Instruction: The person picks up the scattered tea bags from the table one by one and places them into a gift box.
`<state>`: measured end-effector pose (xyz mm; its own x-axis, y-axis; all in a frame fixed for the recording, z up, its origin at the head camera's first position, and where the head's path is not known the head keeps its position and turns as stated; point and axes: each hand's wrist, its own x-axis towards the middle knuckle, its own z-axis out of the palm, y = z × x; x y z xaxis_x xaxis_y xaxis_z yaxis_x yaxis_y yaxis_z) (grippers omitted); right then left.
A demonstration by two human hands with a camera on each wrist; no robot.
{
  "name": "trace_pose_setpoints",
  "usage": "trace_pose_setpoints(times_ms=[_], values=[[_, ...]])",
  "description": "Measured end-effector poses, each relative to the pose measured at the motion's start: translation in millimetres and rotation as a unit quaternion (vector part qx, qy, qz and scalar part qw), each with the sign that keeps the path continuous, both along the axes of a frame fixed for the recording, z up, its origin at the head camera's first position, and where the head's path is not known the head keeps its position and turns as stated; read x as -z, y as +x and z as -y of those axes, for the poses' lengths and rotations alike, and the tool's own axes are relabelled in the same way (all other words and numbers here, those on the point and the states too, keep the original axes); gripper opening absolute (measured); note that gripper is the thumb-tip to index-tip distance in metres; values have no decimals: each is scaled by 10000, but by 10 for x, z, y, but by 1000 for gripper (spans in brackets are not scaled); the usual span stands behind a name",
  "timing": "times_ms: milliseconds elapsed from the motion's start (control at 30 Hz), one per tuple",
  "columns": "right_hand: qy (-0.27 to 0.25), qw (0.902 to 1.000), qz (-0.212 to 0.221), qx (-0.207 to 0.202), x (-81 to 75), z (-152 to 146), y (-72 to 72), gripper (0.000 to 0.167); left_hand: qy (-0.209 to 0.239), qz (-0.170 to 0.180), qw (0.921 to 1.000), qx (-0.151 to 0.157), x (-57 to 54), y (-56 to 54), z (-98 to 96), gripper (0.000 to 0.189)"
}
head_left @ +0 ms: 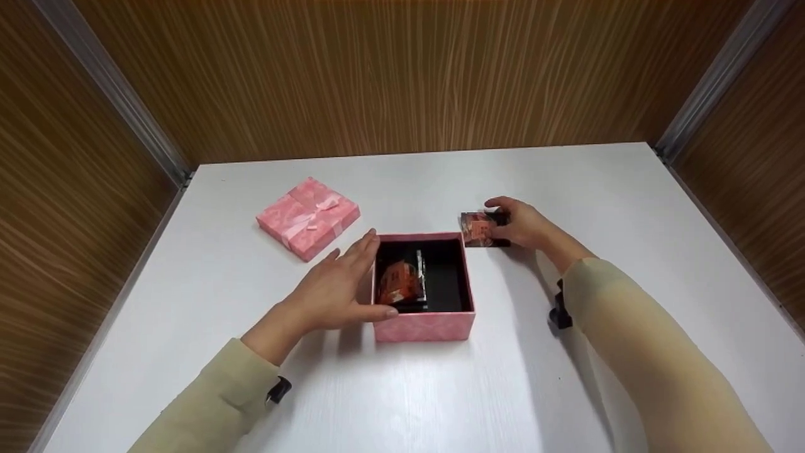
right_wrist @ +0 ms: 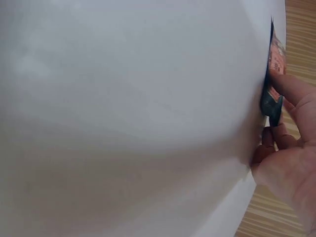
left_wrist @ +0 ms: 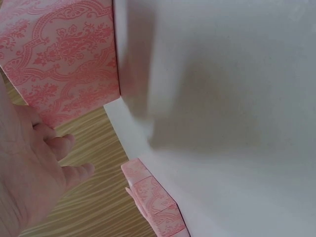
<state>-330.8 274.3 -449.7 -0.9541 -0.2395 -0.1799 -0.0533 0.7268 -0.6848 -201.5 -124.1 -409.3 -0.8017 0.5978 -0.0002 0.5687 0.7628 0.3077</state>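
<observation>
We had our left hand (head_left: 333,286) flat against the left wall of the open pink box (head_left: 422,327), its fingers (head_left: 361,248) straight and the thumb along the near corner, steadying rather than gripping. The box stood near the middle of the counter (head_left: 440,390), and one packet (head_left: 397,284) already leaned inside it against the dark lining. Our right hand (head_left: 525,226) rested just beyond the box's far right corner, its fingers curled around a second small packet (head_left: 479,229) that lay on the counter; the right wrist view showed the fingertips (right_wrist: 286,89) pinching its edge.

In our judgement the pinch was thin, taken on one edge of a slick wrapper, so the packet could slip or swing as it left the counter. The box's far wall stood between packet and opening, and a low carry could catch it and shove the box, since the left hand only pressed one side.

The lid (head_left: 308,217), with its bow, lay well apart toward the far left corner, out of the way.
</observation>
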Motion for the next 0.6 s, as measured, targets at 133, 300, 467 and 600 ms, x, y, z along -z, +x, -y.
trace_pose_setpoints(times_ms=[133,300,467,600], values=[[415,9990,-147,-63,-60,-32,33,66,-8,29,10000,-22,-6,5,2,128],[621,9976,-298,-47,-99,-127,72,76,-68,44,10000,-32,-9,-5,-6,128],[588,9969,-511,85,-120,-235,152,89,-87,24,10000,-13,-6,-6,-10,128],[661,9946,-793,128,-134,-304,244,79,-84,-29,10000,27,-6,1,-11,127]])
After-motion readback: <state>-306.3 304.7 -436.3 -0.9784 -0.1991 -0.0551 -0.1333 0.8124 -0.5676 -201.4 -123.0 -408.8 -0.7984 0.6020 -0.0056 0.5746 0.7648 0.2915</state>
